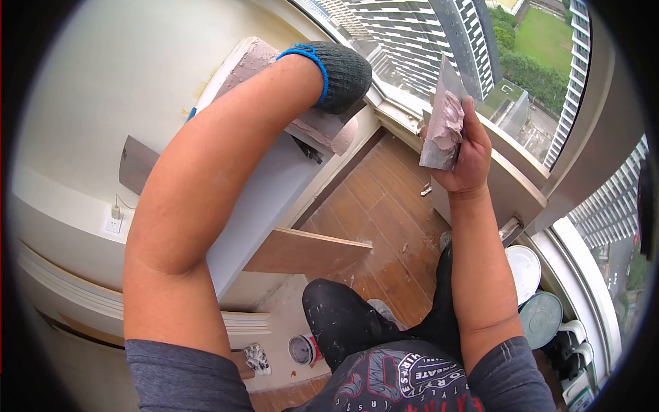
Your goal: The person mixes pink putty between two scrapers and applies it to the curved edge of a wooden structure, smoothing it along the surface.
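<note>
My left hand (340, 77), in a dark knit glove with a blue cuff, is closed over a grey metal trowel (328, 125) beside a ledge coated with pink putty (252, 63). The glove hides the trowel's handle. Upright in my bare right hand (472, 154) is a flat metal scraper (439, 152). A lump of pink putty (449, 120) sticks to its face, and my thumb is along its right edge.
A brown board (302, 252) juts over the wood floor (364, 206). Lidded buckets (541, 319) stand at the lower right by the window frame. An open can (302, 350) is near my knee. A wall socket (113, 223) with a plug is at the left.
</note>
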Available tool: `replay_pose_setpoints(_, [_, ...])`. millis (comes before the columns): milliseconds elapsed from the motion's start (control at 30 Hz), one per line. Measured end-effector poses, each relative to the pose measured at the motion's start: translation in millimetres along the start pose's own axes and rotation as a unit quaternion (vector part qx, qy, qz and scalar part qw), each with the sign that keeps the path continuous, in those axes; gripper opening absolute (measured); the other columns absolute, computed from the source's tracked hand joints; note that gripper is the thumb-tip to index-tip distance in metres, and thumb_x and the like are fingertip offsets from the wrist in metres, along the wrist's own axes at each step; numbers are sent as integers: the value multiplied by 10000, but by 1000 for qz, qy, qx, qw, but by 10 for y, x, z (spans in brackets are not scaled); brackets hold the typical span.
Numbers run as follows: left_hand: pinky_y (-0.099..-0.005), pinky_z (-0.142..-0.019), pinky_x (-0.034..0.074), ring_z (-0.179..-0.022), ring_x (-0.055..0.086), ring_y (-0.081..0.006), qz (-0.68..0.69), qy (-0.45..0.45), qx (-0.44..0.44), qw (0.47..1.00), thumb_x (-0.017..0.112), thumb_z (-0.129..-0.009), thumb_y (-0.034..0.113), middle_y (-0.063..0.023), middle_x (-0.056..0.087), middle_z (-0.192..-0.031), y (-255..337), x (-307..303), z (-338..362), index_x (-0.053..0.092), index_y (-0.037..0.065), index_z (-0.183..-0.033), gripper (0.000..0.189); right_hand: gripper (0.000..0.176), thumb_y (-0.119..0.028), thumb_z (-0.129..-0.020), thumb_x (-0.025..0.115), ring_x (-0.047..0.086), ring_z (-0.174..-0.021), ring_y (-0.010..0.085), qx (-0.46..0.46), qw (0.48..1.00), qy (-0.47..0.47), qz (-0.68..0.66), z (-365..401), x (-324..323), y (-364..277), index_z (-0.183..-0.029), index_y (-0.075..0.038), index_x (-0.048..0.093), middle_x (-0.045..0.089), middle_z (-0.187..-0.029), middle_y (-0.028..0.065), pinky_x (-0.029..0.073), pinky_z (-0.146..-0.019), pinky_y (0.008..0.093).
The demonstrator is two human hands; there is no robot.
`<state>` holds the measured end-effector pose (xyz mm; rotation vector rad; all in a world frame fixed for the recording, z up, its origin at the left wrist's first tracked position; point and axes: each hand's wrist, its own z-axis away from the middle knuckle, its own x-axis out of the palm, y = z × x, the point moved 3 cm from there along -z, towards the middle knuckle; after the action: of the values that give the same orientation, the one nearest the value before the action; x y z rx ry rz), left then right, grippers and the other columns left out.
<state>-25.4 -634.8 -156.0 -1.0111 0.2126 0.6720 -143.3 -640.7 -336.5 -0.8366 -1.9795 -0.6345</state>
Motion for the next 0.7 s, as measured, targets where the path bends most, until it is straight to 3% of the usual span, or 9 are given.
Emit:
replay_pose_setpoints(233, [-426, -785, 555, -820, 694, -331, 16, 48, 65, 997, 610, -876, 229, -166, 724, -865, 64, -105, -9, 759, 66, -914, 225, 399, -314, -1077, 414, 703, -911, 246, -3, 999, 31, 15, 5, 11, 8, -1238, 3, 595, 705, -1078, 115, 589, -816, 402])
replay_pose_setpoints(433, [-427, -782, 556, -818, 694, -332, 22, -75, 32, 996, 601, -883, 240, -167, 724, -865, 141, -25, 101, 761, 68, -910, 237, 400, -322, -1074, 424, 698, -872, 243, 4, 999, 41, 12, -9, 31, 22, -1218, 7, 600, 705, -1027, 114, 585, -783, 397])
replay_pose_setpoints(700, [-427, -779, 557, -814, 693, -334, 70, -173, -21, 982, 589, -892, 254, -169, 725, -864, 161, -46, 36, 763, 70, -906, 254, 391, -296, -1074, 425, 703, -931, 244, 1, 1000, 6, 6, -3, 25, 28, -1258, 11, 585, 700, -1087, 124, 597, -804, 407])
